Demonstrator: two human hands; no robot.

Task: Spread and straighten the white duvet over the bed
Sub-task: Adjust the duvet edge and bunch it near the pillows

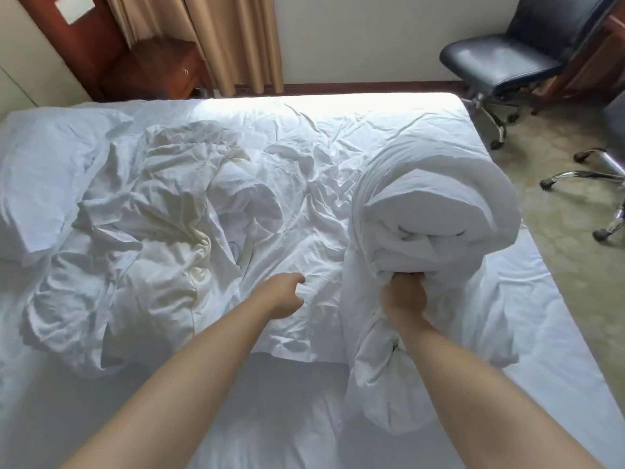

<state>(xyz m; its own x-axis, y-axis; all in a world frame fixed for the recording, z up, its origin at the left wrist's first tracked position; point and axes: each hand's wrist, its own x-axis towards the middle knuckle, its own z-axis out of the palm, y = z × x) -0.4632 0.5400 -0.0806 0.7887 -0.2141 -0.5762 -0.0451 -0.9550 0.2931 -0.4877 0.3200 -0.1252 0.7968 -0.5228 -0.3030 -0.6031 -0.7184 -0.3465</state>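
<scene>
The right hand (404, 292) clutches the bunched duvet (436, 211) to lift it, while the left hand (287, 294) pinches the sheet (304, 238), pinning it flat.

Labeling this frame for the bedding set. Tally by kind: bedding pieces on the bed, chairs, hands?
Duvet: 1, bunched roll, right hand has a grip on it
Crumpled sheet: 1
Pillow: 1
Office chairs: 2, black one, chrome base at right edge
Hands: 2, left hand pinching fabric
Total: 7

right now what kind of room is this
Probably a hotel bedroom: a bed with white duvet and pillow, tan curtains, and a black office chair.
</scene>
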